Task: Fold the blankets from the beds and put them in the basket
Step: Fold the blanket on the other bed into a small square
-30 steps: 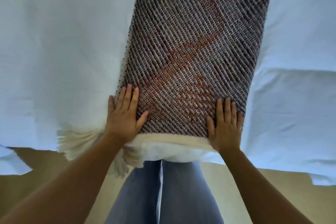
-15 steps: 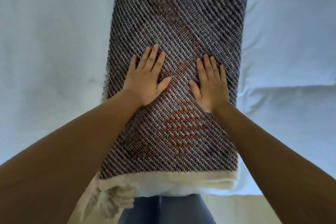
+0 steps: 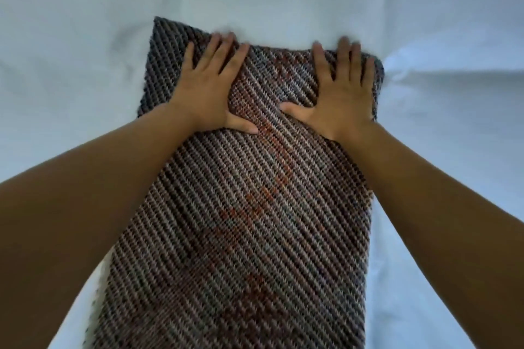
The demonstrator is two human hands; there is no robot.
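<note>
Both hands (image 3: 209, 88) (image 3: 340, 93) slid up to blanket's (image 3: 255, 207) far edge, flat.

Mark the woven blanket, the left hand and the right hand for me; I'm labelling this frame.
woven blanket (image 3: 255, 221), head view, middle of its top face.
left hand (image 3: 208, 91), head view, back of the hand.
right hand (image 3: 341, 95), head view, back of the hand.

Your bed (image 3: 85, 37) is covered in a plain white sheet, creased near the top of the view. Directly on it lies one folded woven blanket (image 3: 255, 221), dark diagonal weave with rust-red patches, running lengthwise away from you.
</note>
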